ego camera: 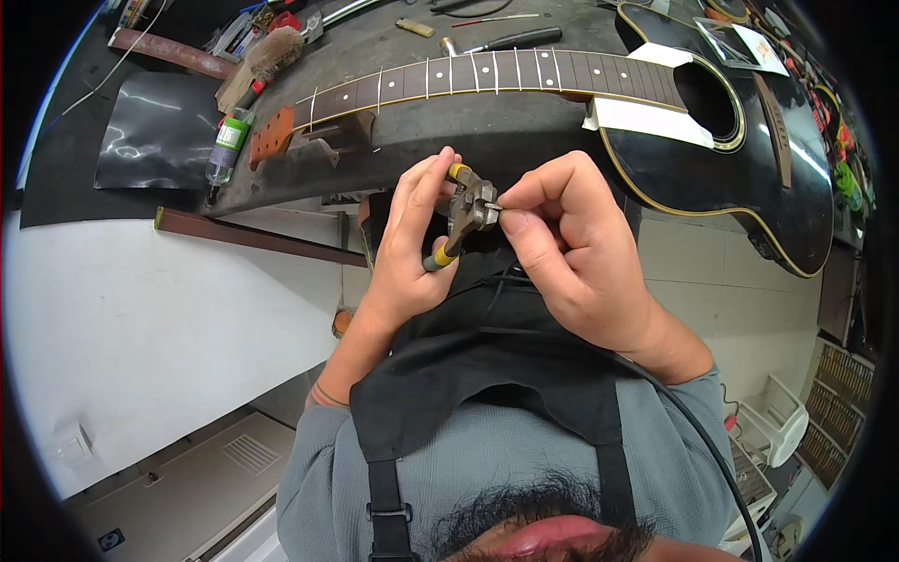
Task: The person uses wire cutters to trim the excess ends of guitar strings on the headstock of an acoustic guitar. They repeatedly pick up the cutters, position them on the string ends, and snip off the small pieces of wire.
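Note:
My left hand point(414, 239) holds a pair of pliers or nippers point(467, 211) with yellow and dark green grips, its jaws pointing right. Thumb and fingertips of my right hand point(576, 246) pinch a thin metal piece point(495, 206) at those jaws; it is mostly covered, perhaps a bit of fret wire. Beyond both hands a black acoustic guitar point(702, 168) lies face up on the dark workbench point(449, 130). Its fretboard point(463, 76) carries several bright frets, while other slots look dark. White masking sheets point(646, 121) flank the end of the fretboard. The reddish headstock point(271, 137) points left.
A neck support point(351, 133) stands under the neck. Left of the headstock are a green-labelled bottle point(228, 144), a brush point(276, 53) and a black sheet point(158, 133). A hammer point(516, 38) lies behind the neck. A black cable point(695, 428) runs past my right arm.

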Tool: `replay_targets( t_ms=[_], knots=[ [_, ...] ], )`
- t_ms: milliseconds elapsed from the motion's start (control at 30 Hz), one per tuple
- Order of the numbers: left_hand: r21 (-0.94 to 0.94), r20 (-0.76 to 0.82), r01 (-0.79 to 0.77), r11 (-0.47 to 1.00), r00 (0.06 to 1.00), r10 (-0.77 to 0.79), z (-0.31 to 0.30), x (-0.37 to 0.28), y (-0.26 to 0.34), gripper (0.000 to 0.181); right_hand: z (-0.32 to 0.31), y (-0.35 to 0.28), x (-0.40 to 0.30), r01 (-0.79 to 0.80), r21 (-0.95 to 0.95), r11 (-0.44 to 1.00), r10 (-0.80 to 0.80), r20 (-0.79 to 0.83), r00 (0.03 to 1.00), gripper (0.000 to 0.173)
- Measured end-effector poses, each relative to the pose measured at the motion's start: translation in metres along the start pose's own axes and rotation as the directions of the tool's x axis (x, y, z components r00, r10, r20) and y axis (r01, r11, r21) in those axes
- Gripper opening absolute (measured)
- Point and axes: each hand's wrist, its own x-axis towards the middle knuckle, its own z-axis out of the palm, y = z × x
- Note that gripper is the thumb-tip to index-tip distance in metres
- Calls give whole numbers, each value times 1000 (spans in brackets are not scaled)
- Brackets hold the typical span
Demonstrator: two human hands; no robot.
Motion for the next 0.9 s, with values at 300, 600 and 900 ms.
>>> replay_targets(
  t_ms=[300, 600, 900],
  knots=[
    [19, 20, -6, 1000, 1000, 6, -3, 0, -6, 96, -6, -1, -1, -58, 12, 998, 56, 104, 993, 16],
    [46, 31, 31, 998, 999, -33, -8, 2, -5, 95, -1, 10, 2, -25, 36, 999, 23, 48, 999, 13],
    [69, 9, 70, 995, 997, -70, -6, 3, -9, 95, -1, 13, 4, -18, 8, 1000, 17, 32, 999, 13]
  ],
)
